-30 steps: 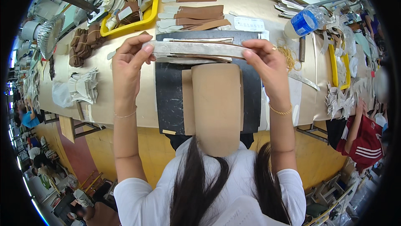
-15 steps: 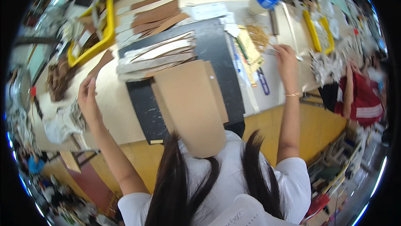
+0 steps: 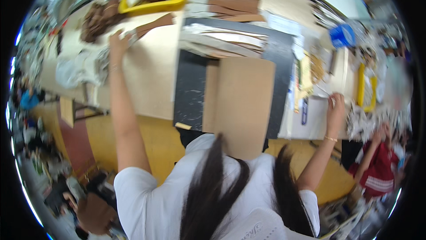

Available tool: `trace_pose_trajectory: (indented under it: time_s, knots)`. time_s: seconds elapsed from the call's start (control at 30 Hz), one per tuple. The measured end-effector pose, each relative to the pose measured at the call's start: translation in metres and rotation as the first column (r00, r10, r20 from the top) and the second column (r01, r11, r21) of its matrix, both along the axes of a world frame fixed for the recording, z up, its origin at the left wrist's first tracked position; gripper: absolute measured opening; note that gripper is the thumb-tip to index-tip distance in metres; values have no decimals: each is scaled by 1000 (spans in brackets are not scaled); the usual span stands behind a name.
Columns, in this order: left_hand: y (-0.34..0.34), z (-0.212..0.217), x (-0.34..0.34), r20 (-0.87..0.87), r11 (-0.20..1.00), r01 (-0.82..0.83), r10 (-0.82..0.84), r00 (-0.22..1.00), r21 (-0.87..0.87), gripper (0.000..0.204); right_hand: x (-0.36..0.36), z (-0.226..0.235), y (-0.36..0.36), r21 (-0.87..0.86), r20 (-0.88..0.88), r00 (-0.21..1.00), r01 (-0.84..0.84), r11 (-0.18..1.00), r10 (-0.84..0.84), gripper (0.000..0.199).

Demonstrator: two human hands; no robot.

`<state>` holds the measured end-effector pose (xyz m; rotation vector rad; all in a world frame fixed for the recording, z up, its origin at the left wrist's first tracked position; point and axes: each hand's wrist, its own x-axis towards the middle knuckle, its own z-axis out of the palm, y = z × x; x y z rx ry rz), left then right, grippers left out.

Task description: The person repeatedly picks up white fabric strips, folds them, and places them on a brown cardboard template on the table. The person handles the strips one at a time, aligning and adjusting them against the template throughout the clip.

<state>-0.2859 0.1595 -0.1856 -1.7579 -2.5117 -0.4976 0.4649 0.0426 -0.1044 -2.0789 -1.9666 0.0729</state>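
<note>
My left hand (image 3: 118,45) is positioned left of the black rectangular board (image 3: 188,93), fingers partly bent at the pale end of a flat brown strip (image 3: 155,24); blur prevents me from telling whether they grip it. The strip lies left of the board, over the beige worktop (image 3: 151,80).

My right hand (image 3: 336,107) is right of the board, fingers drawn together near a thin pale strip (image 3: 321,90) (I cannot tell whether it is held).

The board carries a layered bundle of pale-and-brown strips (image 3: 222,40) at its far end and a tan curved sheet (image 3: 244,93) nearer me. Beyond the board lie flat brown strips with pale ends (image 3: 235,5).
</note>
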Motion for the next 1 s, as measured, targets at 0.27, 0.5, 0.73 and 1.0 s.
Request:
trace_pose_trajectory:
  time_s: [0.27, 0.5, 0.73, 1.0]
  knots:
    - [14, -33, -72, 447, 959, -168, 256, 857, -228, 52, -28, 49, -16, 439, -330, 928, -10, 898, 171, 17]
    - [21, -6, -36, 472, 970, -175, 235, 850, -166, 28, -76, 84, -18, 769, 45, 934, -259, 584, 355, 23]
    - [10, 45, -26, 682, 987, -124, 18, 731, 107, 24, -98, 109, -27, 725, 194, 915, -377, 576, 354, 20]
    - [-20, 211, 82, 618, 653, -118, -622, 481, 748, 14, -118, 110, -31, 801, 165, 936, -311, 512, 310, 28]
